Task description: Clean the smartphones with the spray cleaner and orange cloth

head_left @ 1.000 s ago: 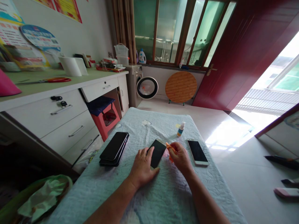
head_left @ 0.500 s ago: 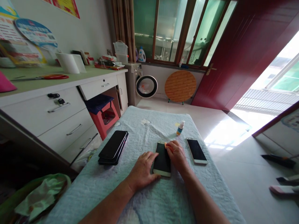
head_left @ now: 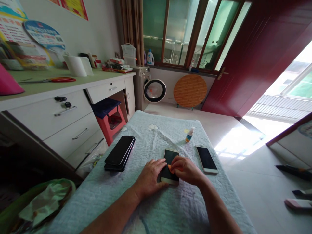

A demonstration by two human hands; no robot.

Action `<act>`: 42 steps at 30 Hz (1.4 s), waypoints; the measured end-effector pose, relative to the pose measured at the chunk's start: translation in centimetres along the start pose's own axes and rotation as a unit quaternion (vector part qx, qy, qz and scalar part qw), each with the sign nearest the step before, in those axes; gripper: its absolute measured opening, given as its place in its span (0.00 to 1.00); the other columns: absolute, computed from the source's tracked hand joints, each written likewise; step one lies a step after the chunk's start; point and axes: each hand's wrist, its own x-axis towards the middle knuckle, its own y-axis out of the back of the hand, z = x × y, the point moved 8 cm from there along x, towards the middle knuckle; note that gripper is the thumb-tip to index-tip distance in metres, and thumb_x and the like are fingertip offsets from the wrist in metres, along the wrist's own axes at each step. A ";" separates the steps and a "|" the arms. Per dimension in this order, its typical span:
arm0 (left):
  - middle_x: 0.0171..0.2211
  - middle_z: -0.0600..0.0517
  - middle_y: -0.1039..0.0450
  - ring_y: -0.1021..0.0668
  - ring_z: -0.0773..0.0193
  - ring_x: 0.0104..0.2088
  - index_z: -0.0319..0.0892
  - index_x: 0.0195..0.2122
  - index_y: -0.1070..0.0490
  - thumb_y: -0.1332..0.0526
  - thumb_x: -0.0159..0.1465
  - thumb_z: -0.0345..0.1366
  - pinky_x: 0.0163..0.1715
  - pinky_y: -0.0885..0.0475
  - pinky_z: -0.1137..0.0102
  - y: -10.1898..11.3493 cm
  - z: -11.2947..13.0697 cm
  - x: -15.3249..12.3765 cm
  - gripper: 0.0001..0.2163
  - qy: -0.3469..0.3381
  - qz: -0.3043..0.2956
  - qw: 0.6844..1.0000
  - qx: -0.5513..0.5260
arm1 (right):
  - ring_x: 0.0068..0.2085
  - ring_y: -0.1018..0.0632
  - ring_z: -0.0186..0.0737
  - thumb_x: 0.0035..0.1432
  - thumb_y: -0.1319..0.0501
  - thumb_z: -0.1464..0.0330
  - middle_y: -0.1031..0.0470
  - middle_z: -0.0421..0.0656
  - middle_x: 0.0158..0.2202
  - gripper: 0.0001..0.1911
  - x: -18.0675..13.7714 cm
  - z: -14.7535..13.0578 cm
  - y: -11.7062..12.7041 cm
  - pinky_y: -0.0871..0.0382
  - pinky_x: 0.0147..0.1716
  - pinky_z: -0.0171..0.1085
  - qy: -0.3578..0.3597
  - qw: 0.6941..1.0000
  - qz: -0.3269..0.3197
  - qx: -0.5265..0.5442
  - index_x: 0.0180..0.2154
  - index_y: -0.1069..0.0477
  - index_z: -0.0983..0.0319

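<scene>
A smartphone with a dark screen and pale gold frame lies flat on the cloth-covered table. My left hand grips its left side, fingertips at the upper edge and thumb at the bottom corner. Pinched in my right hand is a small orange cloth, pressed on the middle of the screen; most of it is hidden by the fingers. To the right rests a second white-framed phone. A small spray bottle stands upright behind them. Stacked black phones lie to the left.
A pale blue quilted cloth covers the table. Left of it are a desk with drawers, a red stool and a green waste bin. Farther back stand a washing machine with its door open and a round wooden tabletop.
My right hand has slid the orange cloth from the phone's upper right edge down and left to mid-screen. The left hand keeps its hold, and the view has shifted slightly.
</scene>
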 end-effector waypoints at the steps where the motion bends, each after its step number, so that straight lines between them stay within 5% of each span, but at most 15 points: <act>1: 0.59 0.41 0.33 0.29 0.45 0.56 0.41 0.56 0.31 0.33 0.54 0.53 0.57 0.37 0.52 -0.1 -0.1 0.0 0.32 0.003 -0.006 1.000 0.002 | 0.32 0.26 0.31 0.51 0.43 0.77 0.26 0.38 0.33 0.13 -0.2 -0.2 -0.3 0.35 0.34 0.30 0.003 0.999 -0.033 0.016 0.26 0.22 0.59; 4: 0.60 0.41 0.34 0.30 0.45 0.57 0.42 0.56 0.31 0.34 0.55 0.56 0.57 0.37 0.52 -0.3 -0.2 0.1 0.32 0.009 -0.021 1.000 0.004 | 0.31 0.27 0.29 0.49 0.42 0.77 0.27 0.38 0.34 0.12 -0.6 -0.5 -1.2 0.36 0.31 0.29 0.015 0.993 -0.107 0.051 0.28 0.21 0.59; 7: 0.60 0.41 0.34 0.31 0.46 0.57 0.40 0.56 0.31 0.34 0.55 0.56 0.58 0.38 0.53 -0.3 -0.2 0.1 0.32 0.015 -0.031 0.999 0.008 | 0.29 0.28 0.28 0.52 0.41 0.76 0.28 0.38 0.35 0.11 -0.5 0.2 -1.2 0.36 0.30 0.29 0.004 0.993 -0.106 0.050 0.29 0.20 0.60; 14: 0.61 0.44 0.35 0.31 0.48 0.56 0.41 0.56 0.32 0.31 0.54 0.48 0.58 0.37 0.55 0.0 0.1 0.1 0.30 0.021 -0.042 0.999 0.021 | 0.34 0.28 0.34 0.61 0.44 0.69 0.30 0.41 0.33 0.12 0.6 3.8 1.4 0.36 0.37 0.33 -0.050 0.989 0.116 -0.073 0.31 0.21 0.59; 19: 0.62 0.45 0.36 0.31 0.49 0.55 0.41 0.57 0.32 0.31 0.53 0.43 0.57 0.37 0.56 0.0 0.1 0.0 0.30 0.031 -0.048 0.998 0.027 | 0.37 0.28 0.37 0.64 0.46 0.68 0.31 0.43 0.34 0.14 1.6 4.9 1.8 0.36 0.40 0.34 -0.062 0.972 0.187 -0.125 0.33 0.23 0.61; 31: 0.59 0.50 0.32 0.30 0.51 0.52 0.45 0.56 0.32 0.32 0.54 0.40 0.55 0.37 0.57 -0.1 0.6 0.1 0.27 -0.004 -0.049 0.999 0.023 | 0.45 0.31 0.40 0.66 0.52 0.73 0.27 0.41 0.51 0.18 4.2 2.0 -1.3 0.40 0.48 0.38 -0.030 0.975 0.101 -0.197 0.50 0.28 0.54; 42: 0.60 0.48 0.32 0.29 0.48 0.52 0.43 0.56 0.30 0.32 0.55 0.44 0.54 0.36 0.56 0.1 0.9 0.0 0.28 0.018 -0.042 0.998 0.041 | 0.41 0.34 0.41 0.68 0.51 0.68 0.28 0.44 0.43 0.17 2.0 3.9 1.3 0.43 0.43 0.37 -0.116 0.952 0.110 -0.262 0.41 0.24 0.57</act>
